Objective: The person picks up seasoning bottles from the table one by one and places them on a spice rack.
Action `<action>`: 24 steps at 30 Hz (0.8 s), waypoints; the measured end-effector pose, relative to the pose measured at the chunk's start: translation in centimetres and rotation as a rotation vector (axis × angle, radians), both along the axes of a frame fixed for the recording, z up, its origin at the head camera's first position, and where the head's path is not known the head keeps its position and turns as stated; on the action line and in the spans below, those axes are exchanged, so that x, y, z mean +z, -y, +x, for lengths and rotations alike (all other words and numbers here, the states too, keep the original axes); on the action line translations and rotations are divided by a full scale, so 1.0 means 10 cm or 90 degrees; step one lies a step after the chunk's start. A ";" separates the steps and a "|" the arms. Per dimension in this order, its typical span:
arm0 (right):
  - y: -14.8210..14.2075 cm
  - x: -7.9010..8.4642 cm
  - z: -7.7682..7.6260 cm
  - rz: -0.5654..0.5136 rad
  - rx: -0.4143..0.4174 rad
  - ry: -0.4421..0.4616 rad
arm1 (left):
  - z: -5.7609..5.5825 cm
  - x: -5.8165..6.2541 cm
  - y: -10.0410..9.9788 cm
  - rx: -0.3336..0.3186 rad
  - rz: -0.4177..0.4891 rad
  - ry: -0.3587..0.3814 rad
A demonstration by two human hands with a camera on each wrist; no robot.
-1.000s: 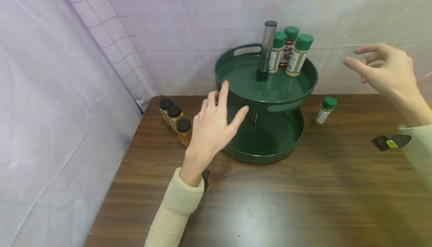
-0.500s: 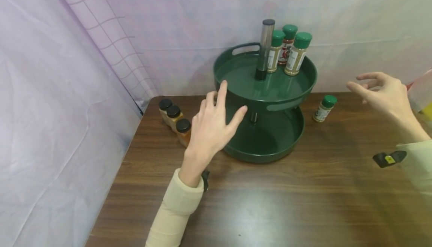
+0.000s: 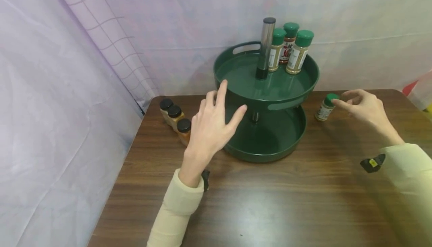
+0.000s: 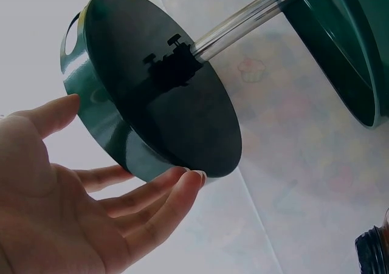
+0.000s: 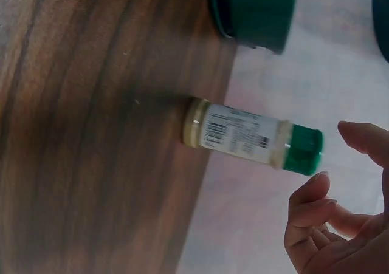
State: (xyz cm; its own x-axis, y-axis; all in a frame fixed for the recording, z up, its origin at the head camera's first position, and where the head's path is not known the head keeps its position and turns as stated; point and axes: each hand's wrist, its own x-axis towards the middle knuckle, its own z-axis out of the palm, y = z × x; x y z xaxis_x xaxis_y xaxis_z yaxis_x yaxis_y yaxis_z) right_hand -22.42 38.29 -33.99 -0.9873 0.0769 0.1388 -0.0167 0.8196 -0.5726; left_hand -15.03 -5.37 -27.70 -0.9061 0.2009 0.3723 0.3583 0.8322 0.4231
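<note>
A two-tier dark green turntable rack has an upper tray [image 3: 243,84] and a lower tray [image 3: 263,157] joined by a metal post. My left hand [image 3: 210,127] touches the upper tray's outer wall on the left with thumb and fingers spread, as the left wrist view shows. On the table right of the rack, a small spice jar [image 3: 324,111] with a green cap stands upright. Beside its cap is my right hand [image 3: 364,108]; in the right wrist view thumb and curved fingers are parted, just short of the cap [image 5: 304,149].
Three green-capped spice jars [image 3: 297,54] stand on the upper tray's right side, behind the post [image 3: 266,48]. Several black-capped jars [image 3: 174,116] form a row at the table's left edge. A pale curtain [image 3: 189,22] hangs behind the wooden table [image 3: 287,202].
My right hand has come down and to the left, from above the table's right side to the green-capped jar. My left hand stays at the upper tray.
</note>
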 end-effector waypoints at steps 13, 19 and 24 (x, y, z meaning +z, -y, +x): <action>0.09 -0.24 -0.18 0.005 0.003 0.021 | 0.02 0.00 0.00 0.001 -0.001 -0.007; 0.11 -0.24 -0.18 0.018 -0.017 -0.012 | 0.01 -0.01 0.00 0.002 -0.002 -0.019; 0.08 -0.23 -0.13 0.018 -0.029 -0.027 | 0.00 -0.01 0.00 0.001 -0.007 -0.018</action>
